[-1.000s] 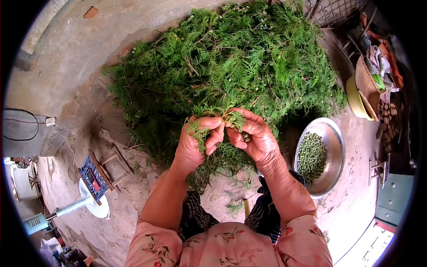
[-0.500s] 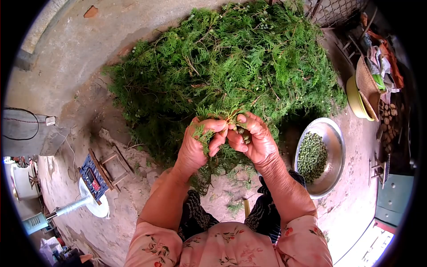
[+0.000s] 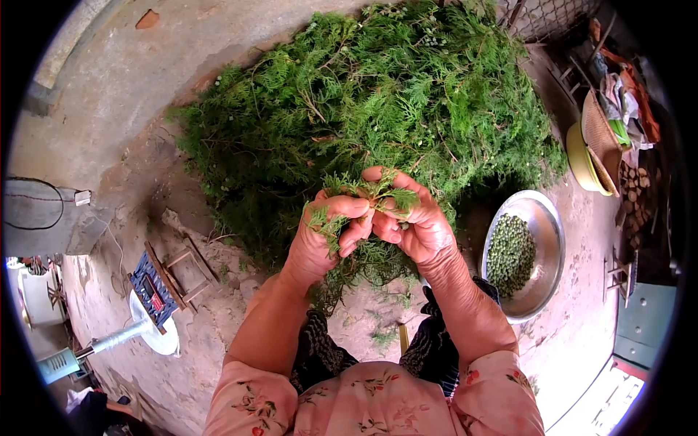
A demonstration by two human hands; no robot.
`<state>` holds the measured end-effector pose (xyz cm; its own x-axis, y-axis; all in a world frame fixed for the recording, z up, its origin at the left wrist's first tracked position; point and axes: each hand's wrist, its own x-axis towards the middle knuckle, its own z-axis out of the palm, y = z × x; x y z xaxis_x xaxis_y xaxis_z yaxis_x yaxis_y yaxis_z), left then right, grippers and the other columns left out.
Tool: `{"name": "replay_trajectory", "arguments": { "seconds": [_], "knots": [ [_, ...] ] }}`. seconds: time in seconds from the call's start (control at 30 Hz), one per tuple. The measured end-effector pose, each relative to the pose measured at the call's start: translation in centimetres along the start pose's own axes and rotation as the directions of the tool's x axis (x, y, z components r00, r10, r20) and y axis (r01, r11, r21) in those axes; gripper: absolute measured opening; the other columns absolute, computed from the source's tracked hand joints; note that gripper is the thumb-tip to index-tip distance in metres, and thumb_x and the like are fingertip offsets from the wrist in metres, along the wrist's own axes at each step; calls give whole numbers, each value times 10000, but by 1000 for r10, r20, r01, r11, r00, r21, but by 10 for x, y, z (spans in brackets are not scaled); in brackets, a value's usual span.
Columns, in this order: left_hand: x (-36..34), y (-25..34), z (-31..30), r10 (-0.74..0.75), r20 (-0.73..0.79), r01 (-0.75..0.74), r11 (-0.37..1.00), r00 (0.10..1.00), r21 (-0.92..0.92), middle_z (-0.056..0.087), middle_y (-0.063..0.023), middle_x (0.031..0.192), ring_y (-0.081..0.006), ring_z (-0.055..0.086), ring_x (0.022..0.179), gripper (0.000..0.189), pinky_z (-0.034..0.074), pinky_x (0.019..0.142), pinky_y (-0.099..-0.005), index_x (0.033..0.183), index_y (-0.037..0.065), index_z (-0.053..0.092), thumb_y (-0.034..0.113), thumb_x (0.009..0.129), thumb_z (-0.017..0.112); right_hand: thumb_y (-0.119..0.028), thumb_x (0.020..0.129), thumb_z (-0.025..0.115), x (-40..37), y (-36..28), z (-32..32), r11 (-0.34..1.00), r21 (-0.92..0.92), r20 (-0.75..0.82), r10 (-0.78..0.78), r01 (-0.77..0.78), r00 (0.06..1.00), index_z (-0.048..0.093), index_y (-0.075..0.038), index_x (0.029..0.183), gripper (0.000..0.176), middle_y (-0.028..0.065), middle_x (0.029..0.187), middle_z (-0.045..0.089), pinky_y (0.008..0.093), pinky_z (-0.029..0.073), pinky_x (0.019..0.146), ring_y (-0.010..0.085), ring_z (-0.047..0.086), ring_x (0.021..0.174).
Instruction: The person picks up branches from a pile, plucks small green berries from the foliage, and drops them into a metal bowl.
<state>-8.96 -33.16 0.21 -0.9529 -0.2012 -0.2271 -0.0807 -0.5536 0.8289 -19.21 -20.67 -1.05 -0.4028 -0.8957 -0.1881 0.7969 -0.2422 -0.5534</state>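
Observation:
A small green sprig (image 3: 376, 190) is pinched between the fingertips of my left hand (image 3: 323, 231), in front of a large heap of leafy green branches (image 3: 363, 102). My right hand (image 3: 418, 221) touches the same sprig from the other side, its thumb and fingers curled, its index finger raised behind the leaves. Something small and round shows partly between the right fingers; most of it is hidden. To the right of my hands, a metal basin (image 3: 549, 251) holds many small green berries (image 3: 510, 256).
At the right are a yellow basin (image 3: 582, 163) and a woven basket (image 3: 602, 138). A small stool with a patterned seat (image 3: 154, 287) and a pedestal fan (image 3: 123, 334) are at the lower left. A wire mesh (image 3: 549, 18) borders the heap's top right.
My right index finger has lifted and my right hand has shifted around the sprig. More of the sprig's leaves now show between my hands, and fewer round berries show in my right fingers.

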Motion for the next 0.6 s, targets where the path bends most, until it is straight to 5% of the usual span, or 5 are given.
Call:
{"name": "replay_trajectory", "arguments": {
  "seconds": [0.2,0.33,0.37,0.47,0.6],
  "knots": [
    [-3,1,8,15,-61,-9,996,998,88,364,16,429,-100,373,448,300,276,396,-210,571,62,487,284,771,505,-91,833,602,3,4,-9,996,-77,57,-37,41,998,518,-8,1131,320,30,754,593,178,293,410,57,469,497],
    [2,1,6,-73,-121,75,997,990,9,350,26,429,-97,377,456,300,265,396,-205,568,65,474,280,774,514,-233,858,585,4,10,2,986,-144,-194,-116,89,974,523,-33,1047,282,35,718,564,195,301,381,93,468,495],
    [1,3,7,-78,-97,80,997,992,9,343,30,433,-94,366,456,307,281,421,-204,559,70,460,281,776,513,-302,870,560,3,10,-1,996,36,-268,-71,84,961,528,-51,969,272,27,720,550,193,315,389,94,467,521],
    [-1,7,6,-104,-66,101,994,992,-39,335,35,437,-91,350,451,307,307,458,-210,555,74,453,277,779,506,-284,898,516,9,2,-11,990,78,-342,-86,120,936,526,-65,886,219,39,770,523,203,322,409,84,444,545],
    [2,1,-5,44,-27,-46,995,999,-86,314,45,432,-77,318,422,353,315,483,-215,523,111,380,266,832,453,-212,893,531,-3,-24,-29,978,-126,-464,-206,166,862,546,-39,881,174,38,746,516,198,334,415,92,451,552]
  ]
}}
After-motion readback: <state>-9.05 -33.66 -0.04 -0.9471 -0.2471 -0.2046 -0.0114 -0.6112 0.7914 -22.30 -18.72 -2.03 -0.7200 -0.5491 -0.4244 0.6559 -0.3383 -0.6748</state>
